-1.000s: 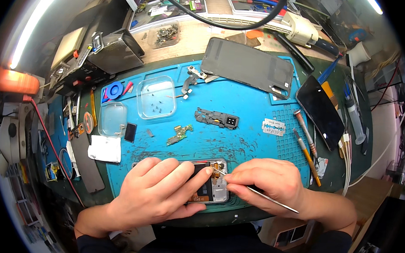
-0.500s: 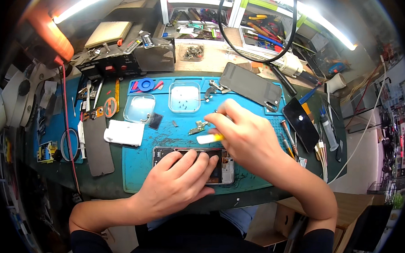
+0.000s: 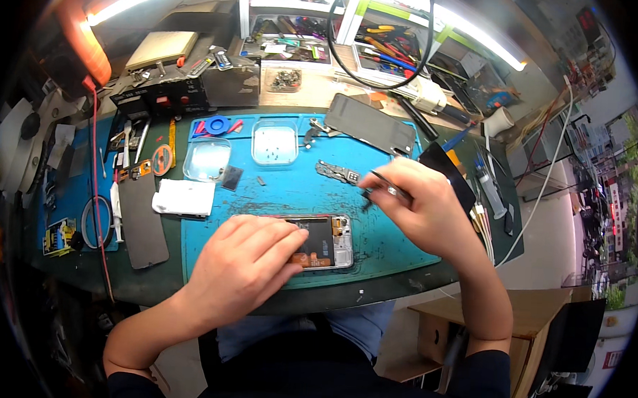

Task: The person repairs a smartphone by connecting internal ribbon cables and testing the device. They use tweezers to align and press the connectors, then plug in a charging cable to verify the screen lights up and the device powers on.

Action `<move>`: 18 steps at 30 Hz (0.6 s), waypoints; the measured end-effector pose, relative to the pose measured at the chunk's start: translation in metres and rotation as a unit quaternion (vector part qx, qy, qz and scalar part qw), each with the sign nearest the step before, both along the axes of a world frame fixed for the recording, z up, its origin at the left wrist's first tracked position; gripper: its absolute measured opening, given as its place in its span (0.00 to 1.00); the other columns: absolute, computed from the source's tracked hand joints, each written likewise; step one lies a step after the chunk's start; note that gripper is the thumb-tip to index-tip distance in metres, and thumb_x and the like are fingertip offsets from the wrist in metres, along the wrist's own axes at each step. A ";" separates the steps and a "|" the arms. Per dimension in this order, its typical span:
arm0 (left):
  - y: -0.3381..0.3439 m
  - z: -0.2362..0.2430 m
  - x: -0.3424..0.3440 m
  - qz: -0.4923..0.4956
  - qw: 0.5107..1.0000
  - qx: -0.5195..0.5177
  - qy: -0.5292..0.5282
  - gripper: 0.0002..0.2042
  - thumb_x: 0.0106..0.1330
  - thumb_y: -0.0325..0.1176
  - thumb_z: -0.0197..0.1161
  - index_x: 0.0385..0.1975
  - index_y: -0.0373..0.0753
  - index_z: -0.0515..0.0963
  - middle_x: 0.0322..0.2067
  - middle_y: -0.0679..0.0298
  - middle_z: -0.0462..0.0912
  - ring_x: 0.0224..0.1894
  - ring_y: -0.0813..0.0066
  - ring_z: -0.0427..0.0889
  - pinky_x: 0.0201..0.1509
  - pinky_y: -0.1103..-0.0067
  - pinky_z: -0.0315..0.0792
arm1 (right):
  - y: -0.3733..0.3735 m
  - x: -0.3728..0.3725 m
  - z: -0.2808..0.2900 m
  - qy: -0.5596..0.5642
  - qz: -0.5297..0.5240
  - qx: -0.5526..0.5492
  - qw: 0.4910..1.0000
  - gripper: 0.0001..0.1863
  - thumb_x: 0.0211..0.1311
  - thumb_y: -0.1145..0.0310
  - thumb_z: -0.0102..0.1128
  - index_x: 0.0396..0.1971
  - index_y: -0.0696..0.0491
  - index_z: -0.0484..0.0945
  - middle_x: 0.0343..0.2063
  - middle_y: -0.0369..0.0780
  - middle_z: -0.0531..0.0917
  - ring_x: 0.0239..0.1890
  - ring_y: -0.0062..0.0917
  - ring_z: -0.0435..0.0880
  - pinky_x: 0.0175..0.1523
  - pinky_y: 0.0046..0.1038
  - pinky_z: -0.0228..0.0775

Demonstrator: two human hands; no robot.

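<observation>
Head view showed me the left hand point(image 3: 241, 260), fingers close together, lying over the opened smartphone point(image 3: 320, 238) on the blue repair mat point(image 3: 290, 196); whether it gripped, I could not tell. Farther right, the right hand point(image 3: 427, 204) pinched a slim dark tool point(image 3: 402, 195).

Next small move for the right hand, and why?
I'd probably bring the right hand, with its slim dark tool, down toward the opened phone: the left hand rests on the phone's left part, its right end is uncovered, and the tool is up and away from it.
</observation>
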State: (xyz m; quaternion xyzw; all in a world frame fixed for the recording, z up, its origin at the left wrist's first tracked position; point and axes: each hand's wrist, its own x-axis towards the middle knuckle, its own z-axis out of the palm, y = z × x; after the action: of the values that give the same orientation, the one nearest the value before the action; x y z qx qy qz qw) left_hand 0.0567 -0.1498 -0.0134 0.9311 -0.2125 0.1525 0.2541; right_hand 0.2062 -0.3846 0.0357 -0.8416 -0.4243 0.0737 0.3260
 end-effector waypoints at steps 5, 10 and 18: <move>-0.015 0.004 0.023 -0.035 0.998 -0.052 0.009 0.18 0.58 0.25 0.67 0.50 0.35 0.78 0.44 0.58 0.83 0.45 0.59 0.81 0.48 0.67 0.75 | -0.046 -0.012 -0.014 0.066 0.019 -0.069 0.995 0.12 0.61 0.75 0.63 0.45 0.56 0.80 0.28 0.40 0.80 0.28 0.25 0.79 0.36 0.27 0.72; -0.031 0.002 0.037 -0.077 0.996 -0.043 0.003 0.22 0.56 0.22 0.66 0.53 0.37 0.77 0.42 0.59 0.84 0.42 0.59 0.82 0.48 0.68 0.76 | -0.054 -0.029 -0.023 -0.024 -0.067 -0.073 0.995 0.18 0.56 0.71 0.71 0.48 0.53 0.80 0.42 0.40 0.82 0.32 0.26 0.82 0.37 0.28 0.76; -0.028 -0.005 0.036 -0.088 0.996 -0.015 -0.017 0.24 0.56 0.18 0.64 0.56 0.37 0.76 0.44 0.58 0.84 0.45 0.58 0.83 0.46 0.69 0.78 | -0.074 -0.034 -0.041 -0.106 0.029 -0.014 0.994 0.19 0.51 0.69 0.73 0.44 0.54 0.81 0.49 0.38 0.82 0.45 0.33 0.85 0.45 0.31 0.79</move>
State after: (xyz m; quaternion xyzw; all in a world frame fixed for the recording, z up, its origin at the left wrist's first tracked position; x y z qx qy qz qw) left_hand 0.0925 -0.1774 -0.0182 0.9022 -0.2955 0.1489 0.2767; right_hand 0.1721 -0.4583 -0.0056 -0.8364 -0.4796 -0.0009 0.2653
